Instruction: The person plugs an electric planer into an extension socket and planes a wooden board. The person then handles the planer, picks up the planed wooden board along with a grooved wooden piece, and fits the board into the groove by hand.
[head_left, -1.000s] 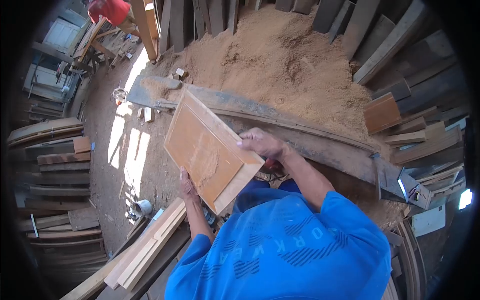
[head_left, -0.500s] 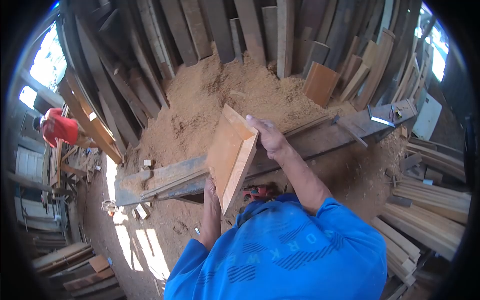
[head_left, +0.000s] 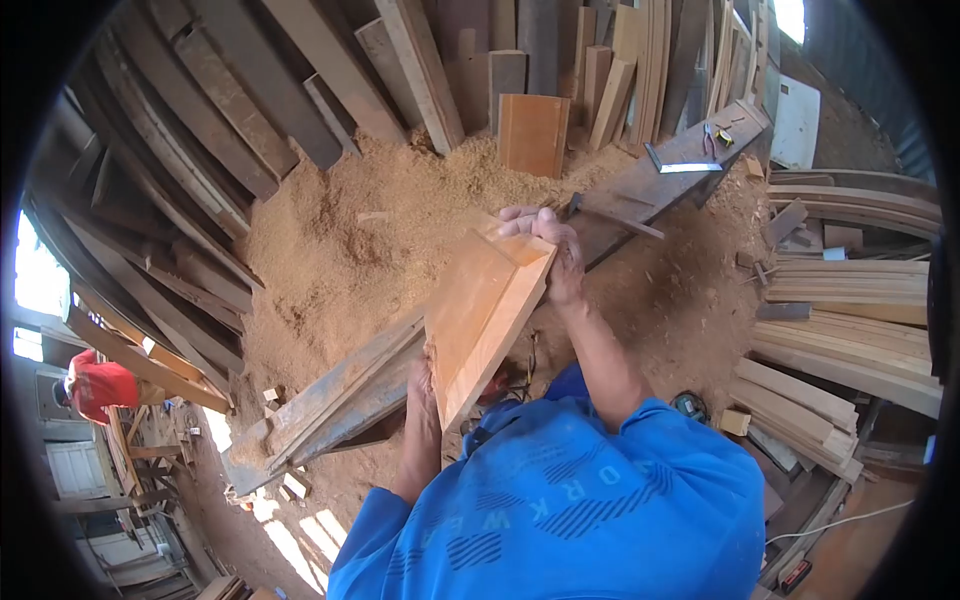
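Observation:
A framed wooden panel (head_left: 475, 300) is held up, tilted, in front of the blue shirt, with its light edge facing the camera. My left hand (head_left: 422, 385) grips its lower left side, the fingers partly hidden behind it. My right hand (head_left: 553, 250) is closed on the panel's upper right corner, with fingers over the top edge. Behind the panel a long dark plank bench (head_left: 345, 385) runs diagonally, partly hidden by the panel.
Sawdust (head_left: 350, 240) is heaped beyond the bench. Pliers (head_left: 709, 140) and a bright metal strip (head_left: 690, 168) lie on its right end. An orange-brown panel (head_left: 533, 135) leans against upright boards. Stacked lumber (head_left: 850, 345) is at right. A person in red (head_left: 100, 388) bends at far left.
The camera view has swung to the right. The panel, earlier showing its broad face with sawdust on it, has been tipped up more edge-on. Both hands have stayed on it.

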